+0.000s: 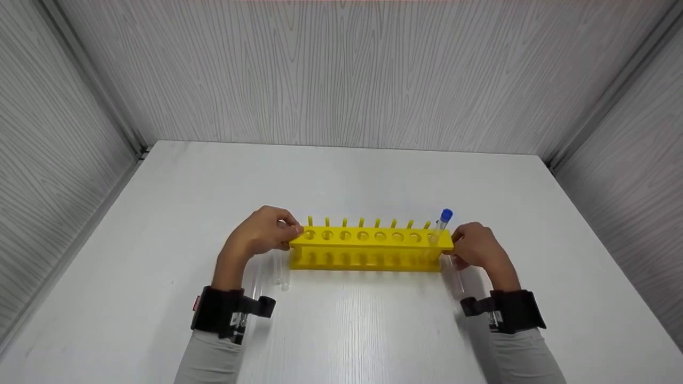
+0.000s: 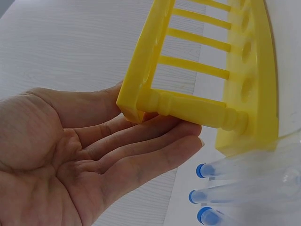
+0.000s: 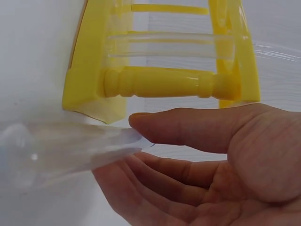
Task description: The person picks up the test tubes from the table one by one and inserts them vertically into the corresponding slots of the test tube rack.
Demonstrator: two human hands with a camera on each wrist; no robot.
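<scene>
A yellow test tube rack point(image 1: 368, 240) stands between the two hands. My left hand point(image 1: 267, 229) holds its left end, thumb at the corner of the top plate and fingers point(image 2: 155, 155) beneath. Right of the rack, my right hand point(image 1: 477, 245) has thumb and fingers on either side of the upper end of a clear test tube point(image 3: 61, 153), pinching it; that end is partly hidden by the thumb. A test tube with a blue cap point(image 1: 446, 215) leans in the rack's rightmost hole.
Several clear test tubes with blue caps point(image 2: 205, 170) lie on the white table point(image 1: 347, 330), just left of the rack below my left hand. Yellow pegs point(image 1: 362, 222) rise along the rack's back. Grey wood-grain panels point(image 1: 347, 74) enclose the table behind and on both sides.
</scene>
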